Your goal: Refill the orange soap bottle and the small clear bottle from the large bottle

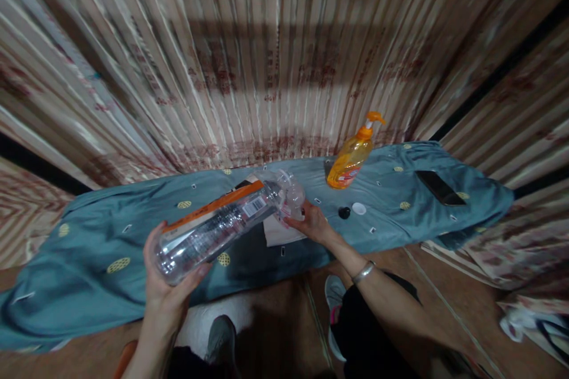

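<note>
My left hand (166, 281) grips the base of a clear plastic bottle (217, 228) with an orange and white label, held tilted with its neck pointing away to the right. My right hand (311, 222) is closed around a smaller clear plastic bottle or cup (291, 192) at the big bottle's mouth, just above a white paper (280, 234) on the blue-green cloth (111, 231). A metal bangle (363, 272) sits on my right wrist.
An orange pump bottle of soap (353, 157) stands on the cloth at the back right. A black cap (344, 212) and a white cap (358, 208) lie near it. A dark phone (440, 188) lies further right. Striped curtains hang behind. My shoes show below.
</note>
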`<move>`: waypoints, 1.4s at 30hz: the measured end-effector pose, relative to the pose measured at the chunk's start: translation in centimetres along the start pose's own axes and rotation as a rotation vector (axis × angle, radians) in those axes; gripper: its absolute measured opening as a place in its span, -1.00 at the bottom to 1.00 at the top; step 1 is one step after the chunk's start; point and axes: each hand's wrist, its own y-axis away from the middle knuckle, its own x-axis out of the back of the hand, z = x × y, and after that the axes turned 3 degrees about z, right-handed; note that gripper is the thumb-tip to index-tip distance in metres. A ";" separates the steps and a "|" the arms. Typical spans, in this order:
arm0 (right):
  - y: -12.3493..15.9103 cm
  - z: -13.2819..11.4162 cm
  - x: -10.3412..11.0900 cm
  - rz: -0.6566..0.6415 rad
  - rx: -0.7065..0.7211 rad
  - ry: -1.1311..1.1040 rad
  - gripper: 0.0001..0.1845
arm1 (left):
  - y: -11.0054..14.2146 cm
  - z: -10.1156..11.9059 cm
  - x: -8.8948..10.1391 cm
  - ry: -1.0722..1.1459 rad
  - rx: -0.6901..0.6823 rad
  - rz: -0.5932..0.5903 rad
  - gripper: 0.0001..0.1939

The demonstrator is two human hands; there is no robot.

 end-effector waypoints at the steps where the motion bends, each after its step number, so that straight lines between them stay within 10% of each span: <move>1: 0.0 0.0 0.0 0.001 0.001 -0.006 -0.60 | 0.1 0.2 -0.2 0.039 0.014 -0.010 0.05; 42: 0.7 -1.2 -0.9 0.059 -0.081 0.017 -0.48 | -0.3 -0.9 2.0 -0.372 -0.378 -0.007 0.04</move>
